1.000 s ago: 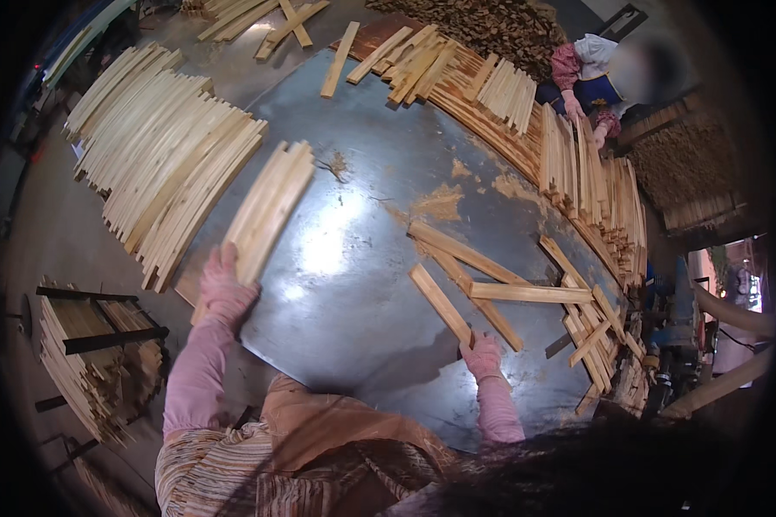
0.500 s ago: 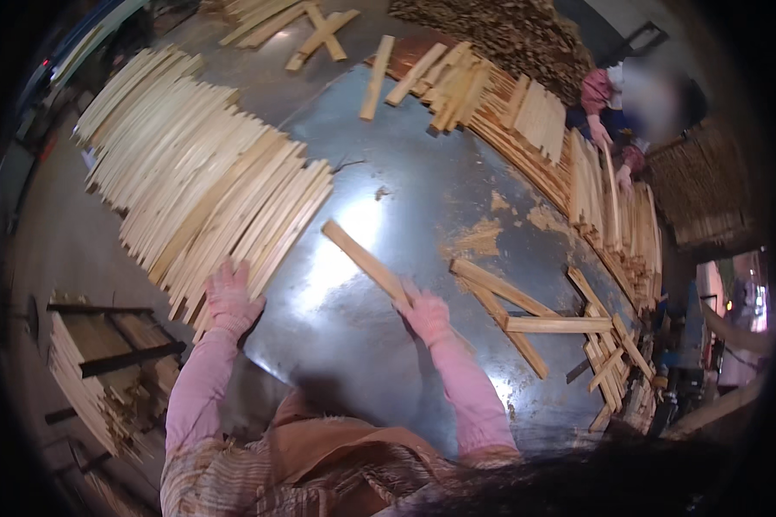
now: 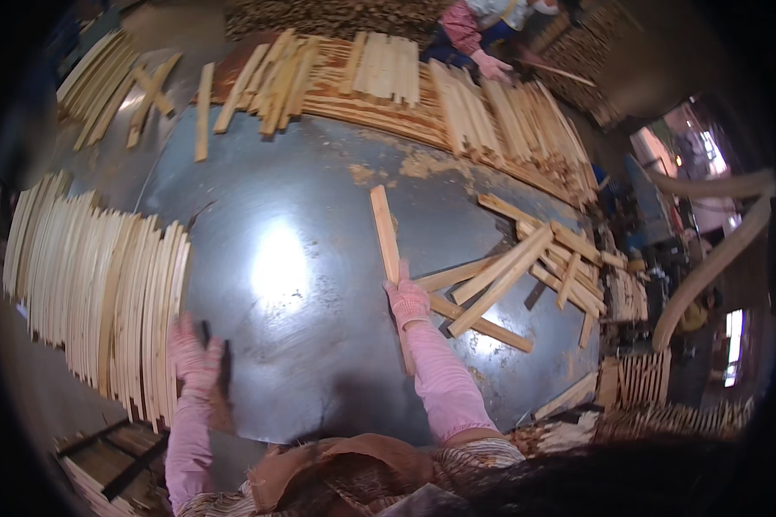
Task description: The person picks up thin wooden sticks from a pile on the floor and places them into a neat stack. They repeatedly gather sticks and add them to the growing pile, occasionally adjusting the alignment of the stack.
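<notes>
Many pale strips [image 3: 116, 293]: in a row
Left hand [image 3: 197, 358]: spread at the row's right edge, as before
Right hand [image 3: 408, 302]: grips one strip [image 3: 384, 228], since swung nearly parallel to the row
Loose strips [image 3: 502, 282]: crossed beside it

blue-grey is shown by the tabletop [image 3: 319, 345], cream-yellow by the slats [image 3: 121, 302] at nine o'clock, and honey-tan by the held stick [image 3: 384, 231]. the board [image 3: 379, 122] at twelve is streaked orange-brown; pink is worn on both sleeves [image 3: 444, 379], brown-and-white stripes on the garment [image 3: 506, 449] at five.
</notes>
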The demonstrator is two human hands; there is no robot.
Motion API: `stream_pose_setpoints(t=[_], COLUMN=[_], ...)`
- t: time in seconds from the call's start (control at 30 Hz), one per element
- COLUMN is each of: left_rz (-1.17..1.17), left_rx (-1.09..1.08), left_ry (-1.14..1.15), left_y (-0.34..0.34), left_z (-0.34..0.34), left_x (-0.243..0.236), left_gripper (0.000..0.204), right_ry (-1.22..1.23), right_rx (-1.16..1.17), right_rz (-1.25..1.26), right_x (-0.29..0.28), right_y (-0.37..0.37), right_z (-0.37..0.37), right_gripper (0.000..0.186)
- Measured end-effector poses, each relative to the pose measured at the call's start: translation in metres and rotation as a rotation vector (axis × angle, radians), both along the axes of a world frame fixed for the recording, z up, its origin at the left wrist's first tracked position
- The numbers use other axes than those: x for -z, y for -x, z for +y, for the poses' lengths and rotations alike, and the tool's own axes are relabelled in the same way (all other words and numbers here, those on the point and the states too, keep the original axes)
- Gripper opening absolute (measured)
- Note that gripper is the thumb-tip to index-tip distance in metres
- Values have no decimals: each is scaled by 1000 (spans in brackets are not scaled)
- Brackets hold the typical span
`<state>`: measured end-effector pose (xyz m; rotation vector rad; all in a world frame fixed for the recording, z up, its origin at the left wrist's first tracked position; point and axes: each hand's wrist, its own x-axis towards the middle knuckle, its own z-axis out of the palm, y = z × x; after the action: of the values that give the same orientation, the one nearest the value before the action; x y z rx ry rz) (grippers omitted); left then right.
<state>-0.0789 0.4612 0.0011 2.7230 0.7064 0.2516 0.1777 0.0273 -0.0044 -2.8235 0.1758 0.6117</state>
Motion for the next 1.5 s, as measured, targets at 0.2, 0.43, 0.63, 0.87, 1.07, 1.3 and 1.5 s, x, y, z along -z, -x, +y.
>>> stream_pose_setpoints(t=[0.2,0.43,0.63,0.87,1.07,1.3,1.5], left_rz=[-278,-494,-315,-126,-210,545,654], left_rx=[729,1066,814,579,584,237,104], left_ry=[361,498,444,398,516,1882,1769], left_y=[-169,-150,-80,-41,-55,-157,-135], left_z=[-237,-376,-351,-327,-366,-459,-455], left_x=[-47,-87,-79,-39,-36,-3,12], left_gripper=[71,61,58,54,42,28,27], right_ry=[40,124,-464,-175,54,-231,272], right_rx=[197,-234,-680,-46,378,-57,-140], right_rz=[-83,-305,-104,-591,-285,-185,-571], right_x=[-10,41,23,86,22,-34,-4], right_y=[24,62,-34,-187,-91,11,15], right_z=[-138,-207,21,-223,-378,-289,-467], right_gripper=[82,25,33,28,35,44,61])
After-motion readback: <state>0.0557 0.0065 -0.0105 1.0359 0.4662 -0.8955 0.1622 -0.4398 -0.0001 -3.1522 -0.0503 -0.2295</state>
